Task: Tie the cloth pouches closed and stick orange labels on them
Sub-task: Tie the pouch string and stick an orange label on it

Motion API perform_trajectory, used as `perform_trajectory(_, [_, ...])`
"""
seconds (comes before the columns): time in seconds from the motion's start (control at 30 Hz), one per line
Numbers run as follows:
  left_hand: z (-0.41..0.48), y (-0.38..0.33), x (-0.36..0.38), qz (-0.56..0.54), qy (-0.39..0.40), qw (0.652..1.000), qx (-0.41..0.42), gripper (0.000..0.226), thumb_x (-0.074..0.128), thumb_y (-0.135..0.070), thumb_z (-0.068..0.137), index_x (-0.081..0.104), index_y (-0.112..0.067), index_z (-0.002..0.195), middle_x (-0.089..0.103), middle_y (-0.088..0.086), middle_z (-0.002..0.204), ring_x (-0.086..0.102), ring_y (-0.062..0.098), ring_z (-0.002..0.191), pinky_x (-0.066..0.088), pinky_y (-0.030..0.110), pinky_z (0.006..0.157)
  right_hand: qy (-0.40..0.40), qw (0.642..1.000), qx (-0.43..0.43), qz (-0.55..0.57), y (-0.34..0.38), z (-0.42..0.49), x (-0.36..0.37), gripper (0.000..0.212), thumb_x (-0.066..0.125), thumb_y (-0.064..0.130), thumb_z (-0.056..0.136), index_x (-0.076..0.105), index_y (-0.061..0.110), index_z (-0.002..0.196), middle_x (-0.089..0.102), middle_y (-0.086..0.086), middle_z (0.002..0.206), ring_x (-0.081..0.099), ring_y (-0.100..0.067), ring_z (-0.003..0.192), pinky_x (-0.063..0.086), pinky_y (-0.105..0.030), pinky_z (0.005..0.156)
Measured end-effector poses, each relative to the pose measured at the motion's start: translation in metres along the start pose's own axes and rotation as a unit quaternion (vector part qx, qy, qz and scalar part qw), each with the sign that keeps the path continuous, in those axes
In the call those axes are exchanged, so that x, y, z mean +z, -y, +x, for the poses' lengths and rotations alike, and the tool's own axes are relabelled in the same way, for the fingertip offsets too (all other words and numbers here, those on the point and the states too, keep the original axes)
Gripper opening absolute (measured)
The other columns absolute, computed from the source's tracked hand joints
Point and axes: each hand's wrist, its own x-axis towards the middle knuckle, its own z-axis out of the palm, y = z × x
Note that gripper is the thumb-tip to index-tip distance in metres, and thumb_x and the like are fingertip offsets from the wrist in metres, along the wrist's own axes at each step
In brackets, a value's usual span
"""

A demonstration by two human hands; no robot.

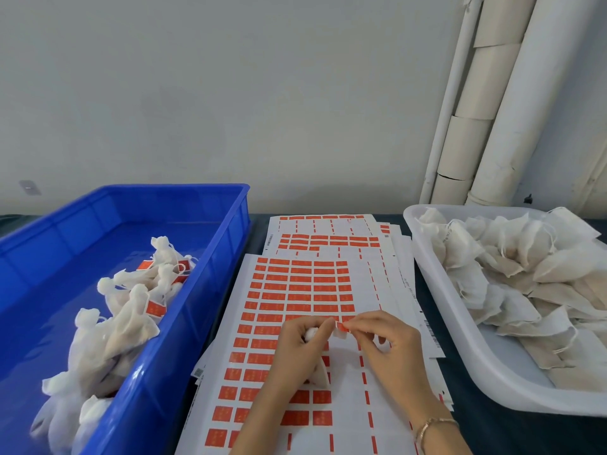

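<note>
My left hand (297, 344) grips a white cloth pouch (320, 376), whose gathered top shows between the fingers and whose body hangs below the palm. My right hand (382, 339) pinches a small orange label (342, 327) held against the pouch's string, right beside my left fingertips. Both hands hover over the front sheet of orange labels (295, 290), which lies on the dark table. Tied pouches with orange labels (131, 300) lie in the blue crate (210, 251) at the left.
A white tub (466, 330) at the right holds several untied cloth pouches (525, 274). More label sheets (328, 239) lie fanned behind the front one. Pale pipes (492, 110) run up the wall at the back right.
</note>
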Motion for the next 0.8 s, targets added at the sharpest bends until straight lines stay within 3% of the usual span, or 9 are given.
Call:
perform_trajectory(0.47, [-0.0002, -0.0004, -0.0022, -0.014, 0.02, 1.0, 0.007, 0.032, 0.062, -0.025, 0.09, 0.072, -0.044, 0.068, 0.064, -0.013, 0.06, 0.06, 0.002, 0.061, 0.046, 0.009, 0.058, 0.025, 0.998, -0.025, -0.05, -0.0046, -0.0015, 0.0019, 0.022, 0.068, 0.024, 0.078, 0.076, 0.022, 0.098, 0.066, 0.017, 0.097, 0.063, 0.003, 0.091, 0.044, -0.002, 0.085])
perform_trajectory(0.63, [0.0, 0.0003, -0.0032, -0.012, 0.036, 0.999, 0.031, 0.02, 0.067, -0.018, 0.087, 0.075, -0.034, 0.078, 0.071, -0.012, 0.071, 0.064, 0.004, 0.07, 0.049, 0.012, 0.063, 0.009, 0.999, 0.017, -0.031, -0.0038, -0.0024, 0.003, 0.028, 0.074, 0.009, 0.079, 0.072, 0.031, 0.095, 0.061, 0.026, 0.097, 0.062, 0.003, 0.088, 0.044, 0.0, 0.078])
perform_trajectory(0.8, [0.0002, 0.0027, -0.0013, -0.004, 0.03, 0.999, 0.026, 0.026, 0.067, -0.015, 0.086, 0.074, -0.037, 0.074, 0.072, -0.011, 0.073, 0.066, 0.008, 0.073, 0.05, 0.012, 0.062, -0.025, 0.996, 0.075, 0.044, 0.0025, -0.0005, 0.0043, 0.02, 0.073, 0.023, 0.082, 0.066, 0.039, 0.092, 0.067, 0.025, 0.091, 0.062, 0.0, 0.086, 0.052, -0.009, 0.065])
